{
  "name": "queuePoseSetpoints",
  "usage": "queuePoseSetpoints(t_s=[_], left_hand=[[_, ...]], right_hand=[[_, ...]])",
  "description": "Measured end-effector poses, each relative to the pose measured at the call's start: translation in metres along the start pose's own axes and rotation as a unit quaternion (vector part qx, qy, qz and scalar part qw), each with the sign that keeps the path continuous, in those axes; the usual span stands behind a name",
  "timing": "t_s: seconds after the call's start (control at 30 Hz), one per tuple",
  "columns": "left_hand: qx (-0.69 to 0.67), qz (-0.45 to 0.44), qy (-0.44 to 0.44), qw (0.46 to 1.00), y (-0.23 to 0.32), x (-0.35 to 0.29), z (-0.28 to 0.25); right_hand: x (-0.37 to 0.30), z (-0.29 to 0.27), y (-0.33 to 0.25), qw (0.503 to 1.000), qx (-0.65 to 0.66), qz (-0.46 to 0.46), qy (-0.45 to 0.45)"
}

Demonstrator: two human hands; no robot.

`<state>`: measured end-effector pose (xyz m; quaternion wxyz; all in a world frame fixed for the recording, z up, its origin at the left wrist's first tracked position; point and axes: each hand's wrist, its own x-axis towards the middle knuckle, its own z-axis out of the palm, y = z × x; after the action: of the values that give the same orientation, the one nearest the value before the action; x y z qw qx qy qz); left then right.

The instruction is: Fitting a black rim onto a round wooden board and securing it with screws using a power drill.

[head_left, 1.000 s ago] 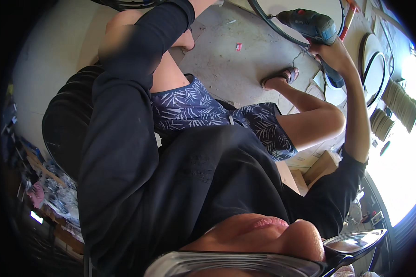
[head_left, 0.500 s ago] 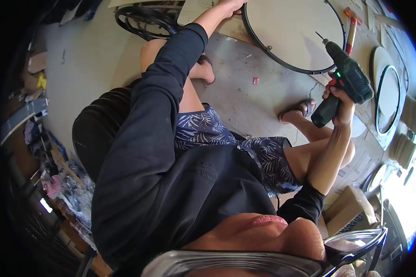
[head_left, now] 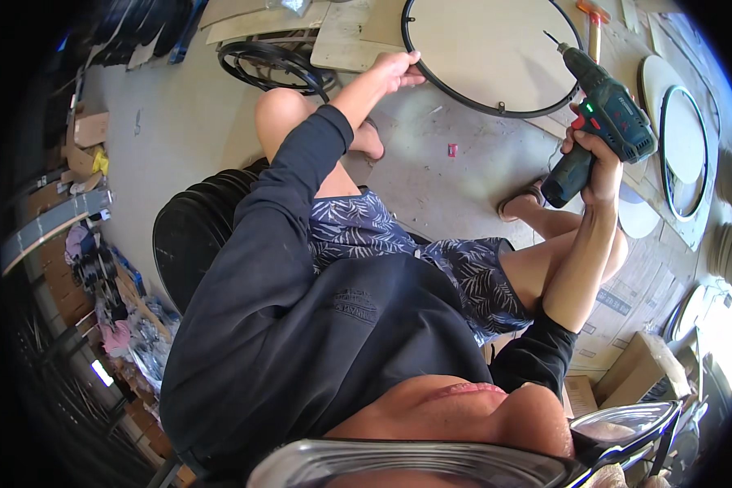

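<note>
A large round pale panel [head_left: 496, 45] edged by a black metal ring [head_left: 472, 103] lies on a work surface ahead of me. At the ring's left edge, my left hand [head_left: 397, 71] is closed, thumb on top and fingers beneath. My right hand [head_left: 598, 159] is wrapped round the grip of a dark green cordless drill [head_left: 614, 114], a finger by its red trigger. A small green light glows on the drill's side. Its thin bit [head_left: 551, 37] points up and left over the panel's right part, apart from the ring.
An orange-headed hammer [head_left: 594, 24] lies beyond the drill. Farther right is another black ring [head_left: 684, 153] with round boards. Black hoop frames [head_left: 272, 69] stand left of the panel, and a stack of black round seats [head_left: 195, 232] is by my left side. A cardboard box [head_left: 638, 370] sits at lower right.
The view has shifted, bringing more of my left hand into sight at the ring. The panel appears farther left and higher. The drill stays in my right hand, slightly raised.
</note>
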<state>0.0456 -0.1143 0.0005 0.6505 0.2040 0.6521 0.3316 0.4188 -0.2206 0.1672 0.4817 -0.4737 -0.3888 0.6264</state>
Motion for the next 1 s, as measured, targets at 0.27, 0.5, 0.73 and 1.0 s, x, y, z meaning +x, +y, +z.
queuePoseSetpoints(t_s=[0.27, 0.5, 0.73, 1.0], left_hand=[[0.134, -0.057, -0.092, 0.985, 0.008, 0.001, -0.009], [0.311, 0.343, 0.049, 0.885, 0.235, 0.138, -0.198], [0.625, 0.245, 0.262, 0.693, 0.236, 0.159, -0.139], [0.599, 0.285, 0.288, 0.691, 0.232, 0.158, -0.152]], right_hand=[[0.007, -0.01, 0.005, 1.0, 0.024, 0.005, 0.012], [0.017, 0.007, 0.004, 0.993, 0.114, 0.035, -0.014], [0.023, -0.007, 0.007, 0.993, 0.1, 0.046, 0.033], [0.032, -0.002, 0.007, 0.995, 0.09, 0.037, 0.038]])
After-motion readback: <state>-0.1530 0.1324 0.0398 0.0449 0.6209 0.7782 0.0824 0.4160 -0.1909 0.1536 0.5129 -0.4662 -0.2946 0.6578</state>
